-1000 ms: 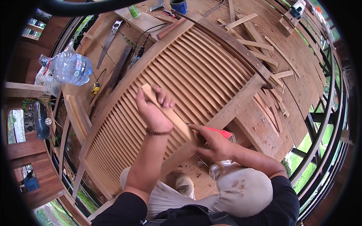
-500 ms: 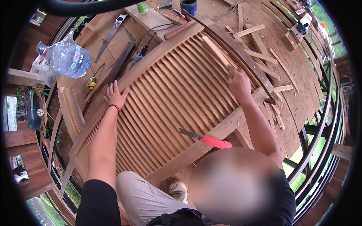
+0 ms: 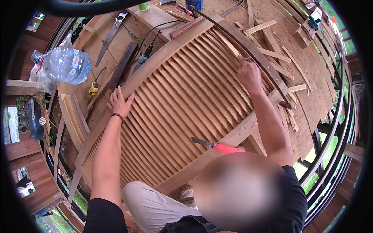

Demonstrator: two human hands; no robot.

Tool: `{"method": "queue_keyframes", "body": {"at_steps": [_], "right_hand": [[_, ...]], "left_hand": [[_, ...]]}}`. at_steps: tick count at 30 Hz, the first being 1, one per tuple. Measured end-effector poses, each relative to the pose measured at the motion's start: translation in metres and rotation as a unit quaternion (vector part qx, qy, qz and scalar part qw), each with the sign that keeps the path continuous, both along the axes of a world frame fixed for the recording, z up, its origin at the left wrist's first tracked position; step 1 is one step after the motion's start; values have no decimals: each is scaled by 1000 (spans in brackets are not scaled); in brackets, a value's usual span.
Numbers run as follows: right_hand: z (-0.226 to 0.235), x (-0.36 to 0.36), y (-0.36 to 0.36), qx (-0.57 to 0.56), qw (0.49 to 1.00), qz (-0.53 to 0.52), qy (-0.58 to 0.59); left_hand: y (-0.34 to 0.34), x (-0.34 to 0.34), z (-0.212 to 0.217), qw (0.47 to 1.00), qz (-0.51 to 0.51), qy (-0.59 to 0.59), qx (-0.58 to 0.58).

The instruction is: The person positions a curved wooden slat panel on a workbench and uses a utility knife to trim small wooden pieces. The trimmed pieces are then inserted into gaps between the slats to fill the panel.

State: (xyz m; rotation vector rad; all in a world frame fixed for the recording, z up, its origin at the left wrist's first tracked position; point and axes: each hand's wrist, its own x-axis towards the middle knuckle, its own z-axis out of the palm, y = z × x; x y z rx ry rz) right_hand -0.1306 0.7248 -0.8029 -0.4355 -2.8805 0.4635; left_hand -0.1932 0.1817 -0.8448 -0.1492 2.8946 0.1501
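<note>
A wooden louvered panel (image 3: 167,105), with many parallel slats inside a frame, lies slanted before me. My left hand (image 3: 120,103) rests spread on its far-left frame rail, fingers apart. Toward the panel's right end, my right hand (image 3: 250,73) is closed on the near end of a paler wooden slat (image 3: 229,44). That slat lies along the last louvers, beside a long dark bar (image 3: 248,48) that crosses the panel's end. Its end under my fingers is hidden. A handsaw with a red handle (image 3: 229,149) lies across the near rail.
A large clear water bottle (image 3: 70,64), a yellow tape measure (image 3: 93,88), a drill (image 3: 143,60) and another handsaw (image 3: 110,39) are on the left. Loose wood strips (image 3: 274,54) lie scattered on the right. A blue can (image 3: 195,4) stands at the back.
My right hand has moved a little farther away along the pale slat. My left hand stays on the rail. The whole view has shifted slightly.
</note>
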Motion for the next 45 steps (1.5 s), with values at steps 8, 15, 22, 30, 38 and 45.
{"method": "queue_keyframes", "body": {"at_steps": [8, 15, 22, 30, 38, 45], "right_hand": [[2, -3, -5, 11, 999, -13, -49], [0, 0, -8, 89, 994, -7, -57], [9, -1, -14, 101, 989, -16, -103], [3, 2, -18, 173, 982, 0, -73], [-15, -6, -12, 185, 981, -34, -39], [-30, -4, 4, 176, 984, -29, -3]], "left_hand": [[1, 1, 2, 1000, -2, -2, 5], [2, 1, 1, 1000, -7, -6, -3], [1, 1, 3, 1000, -5, -11, -4], [-3, 0, 0, 1000, -6, -8, -1], [0, -1, 2, 1000, -5, -16, 4], [0, -2, 1, 1000, -7, -17, 5]]}}
